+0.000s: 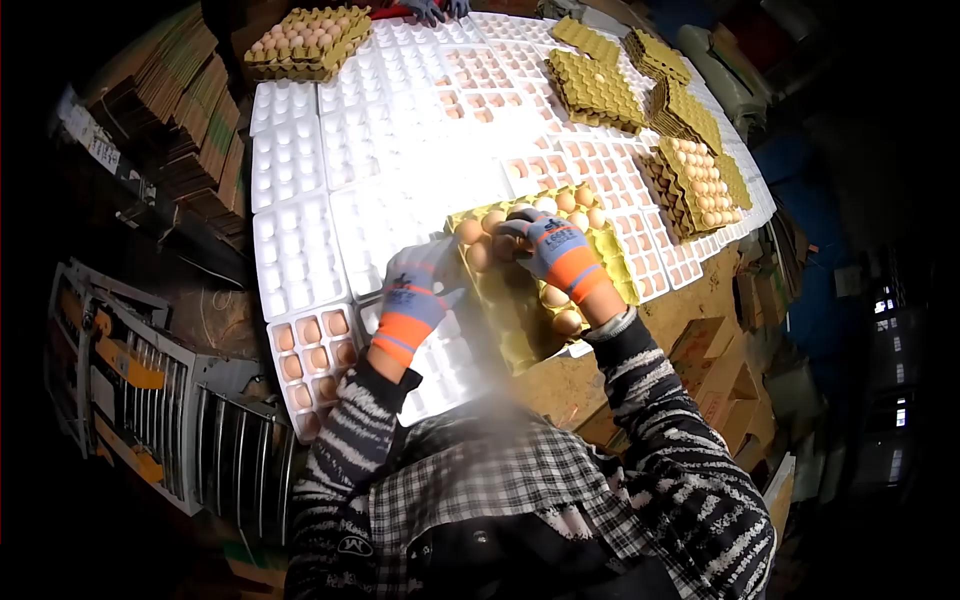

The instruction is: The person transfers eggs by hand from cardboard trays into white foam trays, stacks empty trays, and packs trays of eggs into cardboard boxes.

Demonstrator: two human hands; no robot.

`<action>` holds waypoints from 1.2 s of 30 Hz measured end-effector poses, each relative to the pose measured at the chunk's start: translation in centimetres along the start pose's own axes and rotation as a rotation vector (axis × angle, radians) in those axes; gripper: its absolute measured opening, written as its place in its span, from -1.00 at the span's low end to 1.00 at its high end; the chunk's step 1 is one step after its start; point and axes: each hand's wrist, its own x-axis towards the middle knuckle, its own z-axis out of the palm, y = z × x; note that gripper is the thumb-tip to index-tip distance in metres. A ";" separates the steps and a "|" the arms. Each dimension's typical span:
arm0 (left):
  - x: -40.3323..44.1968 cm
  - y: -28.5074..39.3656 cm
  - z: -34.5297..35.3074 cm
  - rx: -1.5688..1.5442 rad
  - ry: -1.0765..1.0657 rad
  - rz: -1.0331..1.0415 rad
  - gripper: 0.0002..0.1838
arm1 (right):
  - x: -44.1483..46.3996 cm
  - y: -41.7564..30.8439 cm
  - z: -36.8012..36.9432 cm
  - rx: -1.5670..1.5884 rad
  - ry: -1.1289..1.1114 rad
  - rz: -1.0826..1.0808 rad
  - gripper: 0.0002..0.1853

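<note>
A yellow pulp egg tray lies at the table's front edge, with brown eggs in its back rows and along its right side; several of its front cups are bare. My right hand, in a grey and orange glove, reaches over the back of this tray. Its fingers curl down around an egg, partly hidden beneath them. Just left of the tray, my left hand hovers above white foam trays. Its thumb stands apart from the fingers, whose tips fade into the glare, and I see nothing in it.
A foam tray with eggs sits at front left. Stacked pulp trays with eggs stand back left and right. Another person's gloved hands show at the far edge. Flattened cardboard and a metal roller frame flank the left.
</note>
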 end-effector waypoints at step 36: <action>13.7 4.4 6.9 -0.204 -0.165 -0.243 -0.46 | 5.7 11.4 -6.1 -0.240 -0.283 -0.052 -0.68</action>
